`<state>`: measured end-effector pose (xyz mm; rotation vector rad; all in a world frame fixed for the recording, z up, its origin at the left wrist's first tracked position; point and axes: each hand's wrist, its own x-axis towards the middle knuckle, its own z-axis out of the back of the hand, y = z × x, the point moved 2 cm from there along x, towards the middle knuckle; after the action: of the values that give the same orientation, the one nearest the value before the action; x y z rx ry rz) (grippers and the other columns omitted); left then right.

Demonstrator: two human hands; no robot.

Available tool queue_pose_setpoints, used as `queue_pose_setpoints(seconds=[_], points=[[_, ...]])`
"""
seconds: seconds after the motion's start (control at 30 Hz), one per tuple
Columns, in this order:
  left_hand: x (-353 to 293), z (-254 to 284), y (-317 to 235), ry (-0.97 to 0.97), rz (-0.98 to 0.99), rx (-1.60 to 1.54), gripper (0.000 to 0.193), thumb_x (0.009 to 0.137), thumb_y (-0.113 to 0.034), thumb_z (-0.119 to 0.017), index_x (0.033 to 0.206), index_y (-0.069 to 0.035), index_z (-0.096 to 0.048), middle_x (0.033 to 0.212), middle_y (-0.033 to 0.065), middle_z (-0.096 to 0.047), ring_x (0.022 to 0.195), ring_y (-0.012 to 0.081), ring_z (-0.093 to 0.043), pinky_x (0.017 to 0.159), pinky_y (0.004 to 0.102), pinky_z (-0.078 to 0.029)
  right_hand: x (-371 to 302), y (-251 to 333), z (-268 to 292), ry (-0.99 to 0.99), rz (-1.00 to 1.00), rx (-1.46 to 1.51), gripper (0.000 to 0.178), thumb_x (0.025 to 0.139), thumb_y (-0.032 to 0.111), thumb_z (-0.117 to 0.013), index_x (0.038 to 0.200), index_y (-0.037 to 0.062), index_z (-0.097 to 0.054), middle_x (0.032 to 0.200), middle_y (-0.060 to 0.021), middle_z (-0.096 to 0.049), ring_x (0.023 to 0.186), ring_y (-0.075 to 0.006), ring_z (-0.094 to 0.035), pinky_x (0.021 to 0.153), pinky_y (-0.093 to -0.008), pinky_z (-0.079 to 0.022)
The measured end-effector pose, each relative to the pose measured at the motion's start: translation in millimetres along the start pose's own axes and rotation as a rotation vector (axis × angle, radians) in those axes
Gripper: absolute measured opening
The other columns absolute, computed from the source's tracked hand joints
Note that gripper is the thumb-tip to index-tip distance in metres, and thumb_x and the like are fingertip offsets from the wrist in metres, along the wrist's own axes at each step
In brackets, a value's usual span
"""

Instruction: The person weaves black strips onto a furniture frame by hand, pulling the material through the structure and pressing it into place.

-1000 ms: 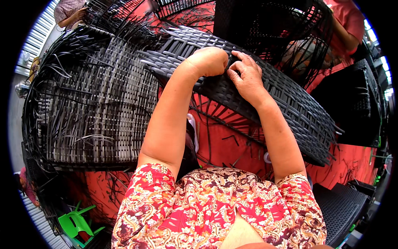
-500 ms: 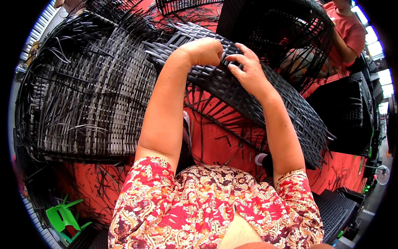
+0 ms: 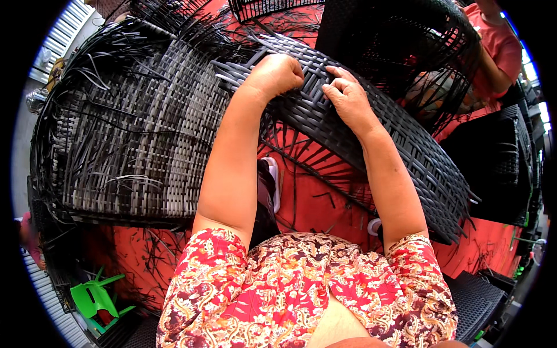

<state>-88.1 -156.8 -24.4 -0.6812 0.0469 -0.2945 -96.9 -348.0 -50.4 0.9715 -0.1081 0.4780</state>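
Observation:
A dark grey woven rattan panel [image 3: 406,139], curved and slanting from upper left to lower right, lies in front of me. My left hand [image 3: 277,75] is closed in a fist against its upper left part; what its fingers hold is hidden. Close by on the right, my right hand [image 3: 351,100] touches the weave, thumb and a finger drawn together and the forefinger stretched above them. Nothing nameable shows in that pinch. Between the two hands, flat strands cross in a tight weave. Loose strand ends stick out at the panel's left end.
A large grey-and-black woven piece [image 3: 127,127] with loose strands stands at left. Strand scraps litter the red floor [image 3: 307,214]. A green plastic chair [image 3: 96,298] is at lower left. Dark woven furniture [image 3: 487,162] stands at right; a person in a red shirt [image 3: 493,49] works behind.
My left hand has drawn slightly left, away from my right hand. The right hand's thumb and fingers have come closer together. The whole view has shifted a little.

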Motion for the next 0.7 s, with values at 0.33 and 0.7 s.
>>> queue_pose_setpoints(seconds=[0.33,0.7], points=[[11,-12,-2,0.112,0.286,-0.155,0.024,0.067,-0.021,-0.069,0.076,0.002,-0.068,0.066,0.0129,-0.064,0.055,0.0202,-0.06,0.057,0.0338,-0.049,2,-4,-2,-0.034,0.006,0.015,0.021,0.078,0.018,-0.058,0.068,-0.0005,-0.061,0.124,-0.0169,-0.054,0.118,-0.03,-0.045,0.102,-0.0365,-0.031],[9,-14,4,0.368,0.52,-0.801,0.011,0.078,-0.014,-0.06,0.07,-0.007,-0.056,0.055,-0.0026,-0.048,0.036,0.0044,-0.032,0.033,0.0218,-0.023,-1,4,-4,0.008,-0.013,-0.168,0.021,0.082,0.019,-0.057,0.073,0.0017,-0.062,0.13,-0.0118,-0.049,0.125,-0.0281,-0.038,0.104,-0.0369,-0.028]])
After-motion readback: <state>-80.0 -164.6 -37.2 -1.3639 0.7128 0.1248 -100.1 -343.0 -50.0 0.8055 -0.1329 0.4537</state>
